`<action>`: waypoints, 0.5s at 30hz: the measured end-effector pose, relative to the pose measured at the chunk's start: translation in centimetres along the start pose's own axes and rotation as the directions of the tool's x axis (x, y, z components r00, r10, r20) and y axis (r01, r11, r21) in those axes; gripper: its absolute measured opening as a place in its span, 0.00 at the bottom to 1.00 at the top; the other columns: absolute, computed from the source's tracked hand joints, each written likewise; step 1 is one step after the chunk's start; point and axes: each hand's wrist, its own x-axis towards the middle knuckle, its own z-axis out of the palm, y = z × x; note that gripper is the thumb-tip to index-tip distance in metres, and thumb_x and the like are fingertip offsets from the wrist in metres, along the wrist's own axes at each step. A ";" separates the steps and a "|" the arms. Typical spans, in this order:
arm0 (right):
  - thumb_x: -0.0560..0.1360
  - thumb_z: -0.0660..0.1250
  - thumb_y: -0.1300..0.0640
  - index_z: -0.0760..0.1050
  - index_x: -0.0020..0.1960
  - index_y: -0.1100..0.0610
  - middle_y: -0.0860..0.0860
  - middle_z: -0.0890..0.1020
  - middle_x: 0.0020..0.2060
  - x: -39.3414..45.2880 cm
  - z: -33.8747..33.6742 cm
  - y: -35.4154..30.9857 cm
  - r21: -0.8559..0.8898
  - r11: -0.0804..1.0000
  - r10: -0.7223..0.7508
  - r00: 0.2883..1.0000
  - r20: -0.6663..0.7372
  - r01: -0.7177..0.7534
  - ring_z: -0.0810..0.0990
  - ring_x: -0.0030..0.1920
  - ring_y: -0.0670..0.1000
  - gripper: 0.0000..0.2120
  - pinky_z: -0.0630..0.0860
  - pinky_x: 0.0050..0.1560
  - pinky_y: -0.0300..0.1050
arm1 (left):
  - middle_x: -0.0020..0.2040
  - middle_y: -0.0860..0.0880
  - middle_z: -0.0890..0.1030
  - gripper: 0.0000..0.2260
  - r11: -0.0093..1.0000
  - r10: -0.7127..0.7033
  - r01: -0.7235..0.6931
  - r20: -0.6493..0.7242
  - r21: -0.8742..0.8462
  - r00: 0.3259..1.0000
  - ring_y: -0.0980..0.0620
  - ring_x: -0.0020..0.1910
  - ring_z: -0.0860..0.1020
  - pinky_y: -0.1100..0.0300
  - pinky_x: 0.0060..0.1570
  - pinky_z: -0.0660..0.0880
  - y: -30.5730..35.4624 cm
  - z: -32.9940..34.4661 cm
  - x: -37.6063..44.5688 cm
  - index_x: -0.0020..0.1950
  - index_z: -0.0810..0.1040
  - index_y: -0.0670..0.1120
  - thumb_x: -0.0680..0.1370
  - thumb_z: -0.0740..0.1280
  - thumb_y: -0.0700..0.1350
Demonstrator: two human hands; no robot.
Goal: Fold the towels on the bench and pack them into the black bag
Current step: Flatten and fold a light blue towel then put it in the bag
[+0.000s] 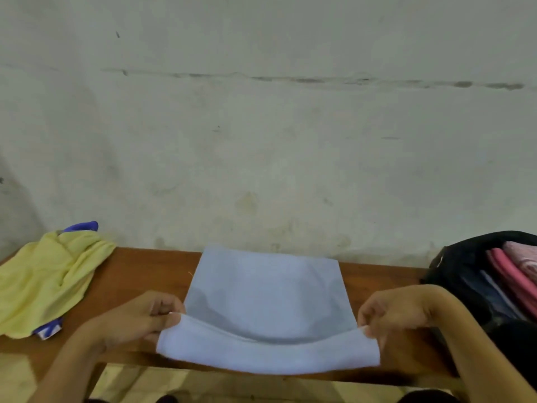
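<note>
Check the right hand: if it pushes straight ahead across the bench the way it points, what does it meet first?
Probably the wall. The right hand pinches the light blue towel; ahead lies bare bench, with the black bag just right of that line. Depth is unclear.

Head view. My left hand (145, 317) and right hand (392, 312) each pinch a near corner of the light blue towel (267, 301), its near edge lifted and sagging between them, the far part flat on the wooden bench (151, 271). A crumpled yellow towel (49, 280) lies at left. The open black bag (459, 271), at right, holds folded pink towels (514, 271).
</note>
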 end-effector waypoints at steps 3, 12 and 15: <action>0.82 0.63 0.52 0.80 0.56 0.50 0.43 0.84 0.50 0.5 0.3 0.0 0.002 1.000 -0.028 0.992 -0.122 0.029 0.82 0.52 0.45 0.08 0.77 0.60 0.39 | 0.44 0.45 0.83 0.08 0.999 0.015 -0.011 -0.120 0.036 0.993 0.48 0.39 0.80 0.58 0.39 0.75 -0.1 0.5 0.6 0.49 0.80 0.39 0.81 0.65 0.43; 0.85 0.54 0.52 0.73 0.52 0.50 0.49 0.80 0.48 6.5 2.7 2.2 0.133 0.967 -0.031 0.623 -0.782 0.215 0.79 0.49 0.49 0.09 0.79 0.55 0.52 | 0.44 0.51 0.78 0.05 0.970 0.231 -0.146 -0.560 0.193 0.796 0.52 0.44 0.77 0.63 0.40 0.70 -0.5 4.0 5.3 0.51 0.74 0.51 0.82 0.59 0.46; 0.85 0.51 0.49 0.68 0.55 0.46 0.48 0.79 0.49 8.3 4.0 2.5 0.188 0.962 0.025 0.618 -0.786 0.200 0.79 0.49 0.47 0.08 0.80 0.52 0.47 | 0.44 0.51 0.77 0.06 0.967 0.238 -0.131 -0.591 0.218 0.771 0.52 0.44 0.77 0.65 0.39 0.69 -0.8 4.6 6.4 0.49 0.71 0.53 0.83 0.58 0.44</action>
